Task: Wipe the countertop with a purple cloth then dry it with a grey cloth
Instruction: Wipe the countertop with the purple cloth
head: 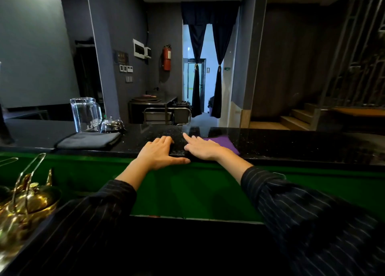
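Both hands lie flat, palms down and grasping nothing, at the near edge of the glossy black speckled countertop. The left hand rests on bare stone; the right hand partly covers the soft purple cloth. The folded grey cloth lies toward the counter's left end, with a clear glass pitcher and a domed chrome bell just behind it (brass vessels sit lower left).
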Action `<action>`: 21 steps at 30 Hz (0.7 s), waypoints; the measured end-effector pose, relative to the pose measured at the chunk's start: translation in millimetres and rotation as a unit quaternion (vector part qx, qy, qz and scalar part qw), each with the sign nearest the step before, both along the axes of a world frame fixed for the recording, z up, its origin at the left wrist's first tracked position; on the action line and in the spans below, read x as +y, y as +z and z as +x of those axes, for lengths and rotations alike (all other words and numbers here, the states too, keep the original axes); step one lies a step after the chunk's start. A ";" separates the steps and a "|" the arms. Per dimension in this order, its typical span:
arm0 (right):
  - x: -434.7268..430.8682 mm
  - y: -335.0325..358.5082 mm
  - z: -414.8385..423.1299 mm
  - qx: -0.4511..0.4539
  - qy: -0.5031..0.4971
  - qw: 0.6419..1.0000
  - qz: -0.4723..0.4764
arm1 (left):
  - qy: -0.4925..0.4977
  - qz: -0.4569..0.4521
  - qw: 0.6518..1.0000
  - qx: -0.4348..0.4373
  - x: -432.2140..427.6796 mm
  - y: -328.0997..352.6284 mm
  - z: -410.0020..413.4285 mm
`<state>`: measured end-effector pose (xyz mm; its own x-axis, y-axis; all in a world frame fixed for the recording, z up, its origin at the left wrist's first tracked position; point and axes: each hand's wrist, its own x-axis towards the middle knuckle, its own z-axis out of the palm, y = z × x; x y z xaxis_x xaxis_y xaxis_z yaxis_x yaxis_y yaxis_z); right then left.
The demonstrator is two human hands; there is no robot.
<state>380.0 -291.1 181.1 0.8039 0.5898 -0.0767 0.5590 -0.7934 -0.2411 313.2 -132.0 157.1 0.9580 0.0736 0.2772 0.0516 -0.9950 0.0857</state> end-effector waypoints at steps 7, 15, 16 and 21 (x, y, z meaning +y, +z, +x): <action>-71.6 9.9 21.6 0.068 -0.052 0.994 0.061 | -0.007 -0.015 1.000 0.020 -2.4 3.5 -5.3; -51.9 -3.2 59.5 -0.017 -0.218 0.976 -0.008 | -0.015 0.025 1.000 -0.004 0.5 -3.7 0.4; -39.6 -3.6 61.0 -0.022 -0.212 0.977 -0.007 | -0.014 0.033 0.999 -0.009 0.6 -4.6 1.2; 26.5 -3.1 58.3 -0.020 -0.135 0.991 -0.003 | 0.000 0.061 0.998 -0.024 1.2 -8.1 7.1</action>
<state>438.3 -264.5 177.9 0.9349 0.3521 -0.0447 0.3349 -0.9167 -0.2178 320.3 -130.9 149.0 0.9434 0.0364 0.3296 0.0502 -0.9982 -0.0337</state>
